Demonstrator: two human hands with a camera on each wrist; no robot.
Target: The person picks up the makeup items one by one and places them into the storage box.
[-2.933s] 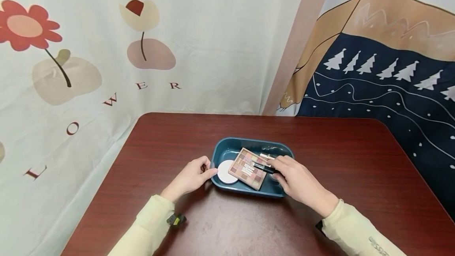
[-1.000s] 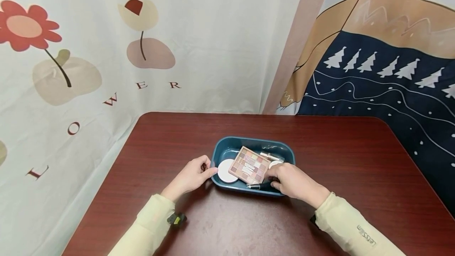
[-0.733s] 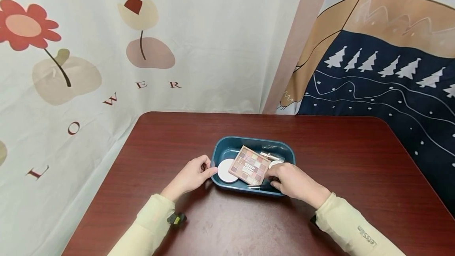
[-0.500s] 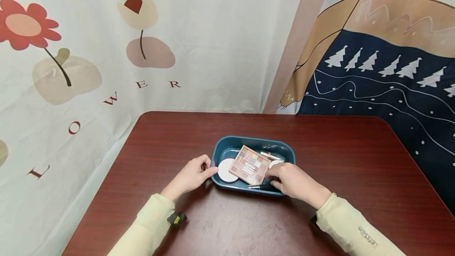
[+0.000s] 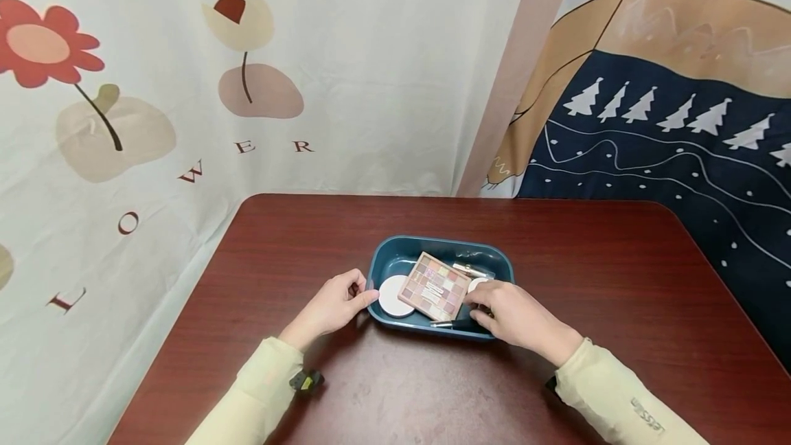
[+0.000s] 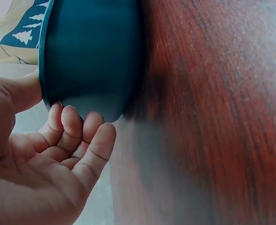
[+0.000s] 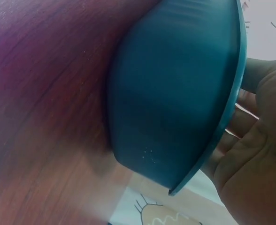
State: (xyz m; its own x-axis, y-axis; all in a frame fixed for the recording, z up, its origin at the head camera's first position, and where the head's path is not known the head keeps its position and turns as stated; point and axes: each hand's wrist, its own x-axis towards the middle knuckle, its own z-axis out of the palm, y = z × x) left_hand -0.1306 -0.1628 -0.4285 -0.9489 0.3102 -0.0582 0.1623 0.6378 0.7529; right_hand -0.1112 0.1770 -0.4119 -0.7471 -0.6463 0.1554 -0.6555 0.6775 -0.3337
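A dark teal plastic tray (image 5: 395,242) stands on the table with makeup in it. My left hand (image 5: 334,301) grips its left end, thumb over the rim and fingers curled against the outer wall (image 6: 91,51). My right hand (image 5: 516,314) reaches over the right end; its fingertips are hidden behind the wall (image 7: 171,89) in the right wrist view. Close by its thumb, a slim black stick (image 5: 454,325) with a silvery end lies along the front wall. An eyeshadow palette (image 5: 434,287) leans over a round white compact (image 5: 394,296).
Behind the palette lies a clear and gold tube (image 5: 472,271). A small white round piece (image 5: 478,284) shows beside the right fingers. The red-brown wooden table (image 5: 296,239) ends at printed curtains (image 5: 383,88) at the back and sides.
My right hand has lowered the black stick from above the palette to the tray's front wall, then shifted slightly right while the stick stays. The left hand holds its place.
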